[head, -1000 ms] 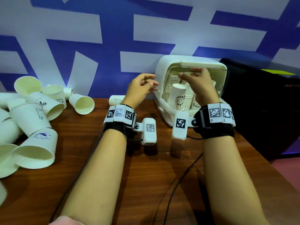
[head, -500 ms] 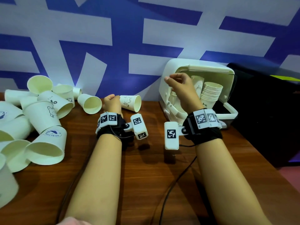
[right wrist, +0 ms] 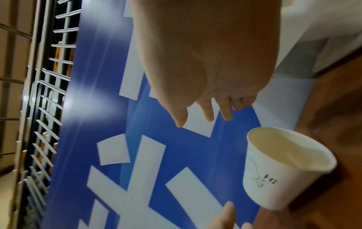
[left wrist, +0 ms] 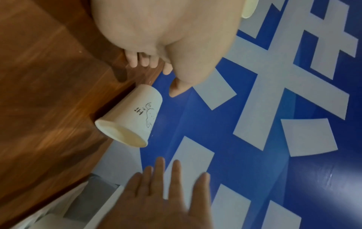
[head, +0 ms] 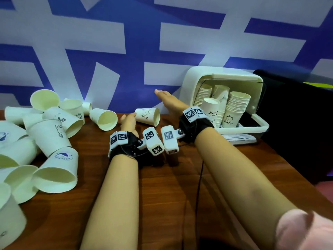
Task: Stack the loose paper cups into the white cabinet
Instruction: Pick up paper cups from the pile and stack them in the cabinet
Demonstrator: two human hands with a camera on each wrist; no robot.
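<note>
My left hand (head: 128, 121) hangs low over the wooden bench (head: 162, 195) with its fingers loosely spread and holding nothing, just beside the base of a paper cup marked "Hi" (head: 148, 116) that lies on its side near the blue-and-white wall (head: 126, 51). I cannot tell whether my fingertips touch the cup. My right hand (head: 168, 101) is up off the bench on the cup's other side, palm flat, fingers straight and spread, also empty; the cup's open mouth faces that way. The cup lies between my two hands, near the white cabinet (head: 198, 78) to the right. The cabinet's front is open, and inside it stand several stacks of paper cups (head: 236, 109), some printed with "Bear". To the far left, a heap of loose paper cups (head: 50, 134) lies tumbled on the bench, most on their sides, well apart from the cabinet. A black cable (head: 199, 186) runs along the bench under my right forearm.
</note>
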